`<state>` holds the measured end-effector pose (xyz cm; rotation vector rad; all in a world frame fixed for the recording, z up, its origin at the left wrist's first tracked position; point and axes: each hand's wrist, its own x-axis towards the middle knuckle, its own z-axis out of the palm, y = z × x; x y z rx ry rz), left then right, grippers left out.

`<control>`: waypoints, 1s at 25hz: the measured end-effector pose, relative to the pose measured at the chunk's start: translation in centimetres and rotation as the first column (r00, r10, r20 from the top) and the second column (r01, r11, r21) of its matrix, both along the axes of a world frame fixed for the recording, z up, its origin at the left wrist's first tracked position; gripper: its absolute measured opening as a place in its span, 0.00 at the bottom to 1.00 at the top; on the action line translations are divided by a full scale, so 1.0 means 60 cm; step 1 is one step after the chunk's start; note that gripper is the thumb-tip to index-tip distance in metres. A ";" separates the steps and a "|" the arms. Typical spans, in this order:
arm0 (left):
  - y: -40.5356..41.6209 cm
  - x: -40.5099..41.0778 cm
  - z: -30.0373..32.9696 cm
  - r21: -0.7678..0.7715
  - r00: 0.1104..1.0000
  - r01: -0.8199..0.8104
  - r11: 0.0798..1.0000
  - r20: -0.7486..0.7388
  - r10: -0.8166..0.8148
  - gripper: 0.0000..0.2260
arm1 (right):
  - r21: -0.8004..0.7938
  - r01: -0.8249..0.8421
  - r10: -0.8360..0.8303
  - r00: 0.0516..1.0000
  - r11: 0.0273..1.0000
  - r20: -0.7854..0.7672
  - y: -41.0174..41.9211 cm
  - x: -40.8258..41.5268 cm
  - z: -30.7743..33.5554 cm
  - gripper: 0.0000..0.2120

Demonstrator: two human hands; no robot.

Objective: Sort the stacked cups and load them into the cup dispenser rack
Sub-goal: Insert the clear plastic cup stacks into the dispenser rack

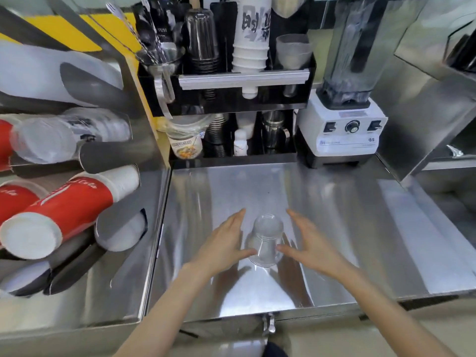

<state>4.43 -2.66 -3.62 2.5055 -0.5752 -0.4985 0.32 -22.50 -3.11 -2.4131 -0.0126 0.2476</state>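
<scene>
Standing upside down near the front middle of the steel bench (334,215): a short stack of clear plastic cups (266,239), rims down, bases toward the camera. Flanked by both hands, spread wide with fingers straight. Left hand (225,242) just beside the stack on its left, thumb tip touching or nearly touching the lower wall. Right hand (307,242) mirrored on the other side, thumb reaching in toward the same spot; whether either thumb truly made contact could not be told. Nothing gripped by either hand.

Further left, mounted beside the bench: a cup dispenser rack (77,155) of slanted tubes, holding red-and-white paper cups (59,215) in the lower rows and a sleeve of clear cups (51,140) higher up, with grey-rimmed tubes between them.

At the back, raised above the bench: a black organiser (244,99) with a stack of white printed paper cups (251,39), dark translucent cups (202,39), a frosted cup (293,51) and a strainer with bar spoons (159,52). Below it, a printed snack tub (184,145), a small white bottle (240,144) and a steel shaker (274,132). To the right, a white blender (343,130) with a dark jug on top.
</scene>
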 end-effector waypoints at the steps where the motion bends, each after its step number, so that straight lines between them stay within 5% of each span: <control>1: -0.004 -0.002 -0.016 0.024 1.000 -0.020 1.000 -0.021 0.020 0.40 | 0.013 0.000 0.000 0.999 1.000 -0.035 0.001 -0.001 -0.013 0.40; 5: -0.023 -0.008 -0.057 0.046 0.988 -0.082 0.996 -0.125 0.087 0.40 | 0.049 0.027 -0.021 0.991 0.998 -0.134 -0.001 0.004 -0.053 0.40; 13: -0.060 -0.013 -0.090 -0.158 0.945 -0.267 0.951 -0.237 0.226 0.36 | 0.077 0.017 -0.006 0.989 0.997 -0.147 -0.002 0.005 -0.087 0.44; 20: -0.065 -0.011 -0.085 -0.253 0.943 -0.305 0.918 -0.212 0.255 0.40 | 0.238 0.100 -0.066 0.987 0.966 -0.145 -0.008 0.015 -0.101 0.24; 25: -0.053 -0.012 -0.088 -0.273 0.923 -0.358 0.893 -0.244 0.296 0.38 | 0.451 0.312 -0.197 0.938 0.836 -0.284 -0.007 0.033 -0.112 0.18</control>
